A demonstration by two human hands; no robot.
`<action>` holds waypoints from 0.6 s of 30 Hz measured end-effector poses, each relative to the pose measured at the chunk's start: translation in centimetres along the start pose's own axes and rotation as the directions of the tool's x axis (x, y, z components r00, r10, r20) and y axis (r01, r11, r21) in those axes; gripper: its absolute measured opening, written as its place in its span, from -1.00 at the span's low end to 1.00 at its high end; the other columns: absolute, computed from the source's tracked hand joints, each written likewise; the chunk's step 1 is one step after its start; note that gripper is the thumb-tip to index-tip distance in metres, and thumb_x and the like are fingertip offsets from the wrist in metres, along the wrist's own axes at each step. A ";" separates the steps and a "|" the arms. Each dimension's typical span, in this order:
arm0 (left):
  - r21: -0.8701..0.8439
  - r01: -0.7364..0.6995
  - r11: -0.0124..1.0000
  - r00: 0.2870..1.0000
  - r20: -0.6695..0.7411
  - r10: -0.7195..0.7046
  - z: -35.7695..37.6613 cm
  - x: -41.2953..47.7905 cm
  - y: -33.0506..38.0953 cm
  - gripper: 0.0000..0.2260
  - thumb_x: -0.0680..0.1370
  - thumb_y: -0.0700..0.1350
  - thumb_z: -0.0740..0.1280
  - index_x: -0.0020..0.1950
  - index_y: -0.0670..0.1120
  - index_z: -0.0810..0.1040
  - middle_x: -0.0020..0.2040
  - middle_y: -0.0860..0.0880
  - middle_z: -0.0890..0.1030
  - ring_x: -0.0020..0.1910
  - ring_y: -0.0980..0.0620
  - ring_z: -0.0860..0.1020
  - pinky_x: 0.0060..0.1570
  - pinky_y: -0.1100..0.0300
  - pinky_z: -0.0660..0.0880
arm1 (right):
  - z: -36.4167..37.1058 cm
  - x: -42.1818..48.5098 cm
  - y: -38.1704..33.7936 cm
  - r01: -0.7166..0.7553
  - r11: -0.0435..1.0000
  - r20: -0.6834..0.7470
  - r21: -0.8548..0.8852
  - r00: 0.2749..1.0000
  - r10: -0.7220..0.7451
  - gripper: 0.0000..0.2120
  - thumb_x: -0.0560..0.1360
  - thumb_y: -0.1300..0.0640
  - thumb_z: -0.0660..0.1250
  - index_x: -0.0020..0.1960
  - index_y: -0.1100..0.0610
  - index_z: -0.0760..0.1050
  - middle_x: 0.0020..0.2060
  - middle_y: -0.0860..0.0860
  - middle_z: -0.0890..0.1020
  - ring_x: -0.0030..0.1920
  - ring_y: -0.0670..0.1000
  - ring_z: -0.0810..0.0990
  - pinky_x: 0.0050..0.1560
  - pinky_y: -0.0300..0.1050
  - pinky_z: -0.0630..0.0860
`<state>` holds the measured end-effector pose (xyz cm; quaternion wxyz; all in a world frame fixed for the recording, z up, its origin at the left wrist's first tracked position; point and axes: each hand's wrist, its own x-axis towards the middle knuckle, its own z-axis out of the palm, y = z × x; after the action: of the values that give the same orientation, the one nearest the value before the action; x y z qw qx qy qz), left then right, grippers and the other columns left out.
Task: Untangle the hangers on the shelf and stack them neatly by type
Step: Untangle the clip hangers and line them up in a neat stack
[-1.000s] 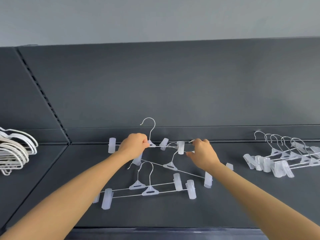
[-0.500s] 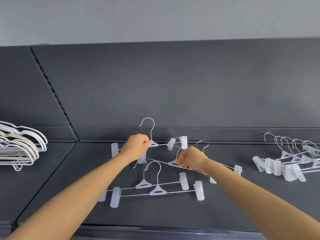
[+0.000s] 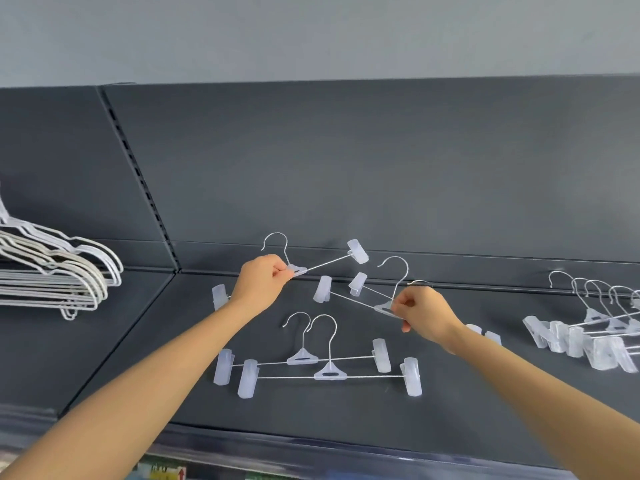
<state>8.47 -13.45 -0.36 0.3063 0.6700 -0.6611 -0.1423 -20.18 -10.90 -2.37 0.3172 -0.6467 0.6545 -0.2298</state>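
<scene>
My left hand [image 3: 260, 284] pinches the plastic neck of a clear clip hanger [image 3: 329, 263] and holds it tilted, right end raised above the shelf. My right hand [image 3: 425, 311] pinches the neck of a second clip hanger [image 3: 356, 298], which slants down toward it; a third one appears to lie with it. Two more clip hangers [image 3: 325, 370] lie flat side by side on the dark shelf [image 3: 311, 417] in front of my hands.
A stack of clip hangers [image 3: 585, 336] lies at the right of the shelf. A pile of white wire hangers [image 3: 52, 271] sits on the neighbouring shelf section at left. The dark back panel [image 3: 346, 168] rises behind.
The two held hangers have come apart: the left one's right end has lifted, and my right hand has pulled its hanger to the right and slightly toward me.
</scene>
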 end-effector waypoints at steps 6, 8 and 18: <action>-0.134 0.055 0.989 0.998 -0.030 -0.060 -1.5 -2.9 0.5 -0.88 0.51 -0.07 0.39 -0.12 -0.12 0.63 -0.20 0.04 0.66 -0.17 0.09 0.59 -0.25 0.28 0.42 | -1.1 -0.5 1.5 -0.028 0.995 -0.081 0.100 0.996 0.036 -0.84 0.51 0.17 0.25 -0.21 0.19 0.51 -0.44 0.03 0.57 -0.56 -0.20 0.46 -0.38 -0.21 0.34; -0.139 0.019 0.990 1.000 0.007 -0.018 -1.8 -4.9 1.5 -0.92 0.48 -0.07 0.41 -0.13 -0.07 0.63 -0.21 0.07 0.65 -0.19 0.15 0.59 -0.22 0.30 0.44 | -1.5 -0.3 1.9 -0.048 0.986 -0.107 0.159 0.992 0.066 -0.83 0.50 0.19 0.27 -0.25 0.20 0.49 -0.42 0.03 0.56 -0.51 -0.14 0.52 -0.35 -0.18 0.38; 0.046 -0.230 0.972 0.938 0.278 0.208 2.6 -14.1 3.9 -0.80 0.53 0.03 0.33 -0.11 -0.10 0.56 -0.17 0.04 0.53 -0.19 0.09 0.48 -0.12 0.16 0.46 | -2.8 -0.3 1.6 -0.054 0.943 -0.059 0.328 0.995 0.077 -0.87 0.48 0.22 0.36 -0.22 0.24 0.51 -0.41 0.00 0.52 -0.47 -0.06 0.50 -0.44 -0.21 0.36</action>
<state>2.64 -0.03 -3.04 0.2006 0.5778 -0.7722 -0.1718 -23.31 -10.77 -1.56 0.4036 -0.5546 0.6396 -0.3471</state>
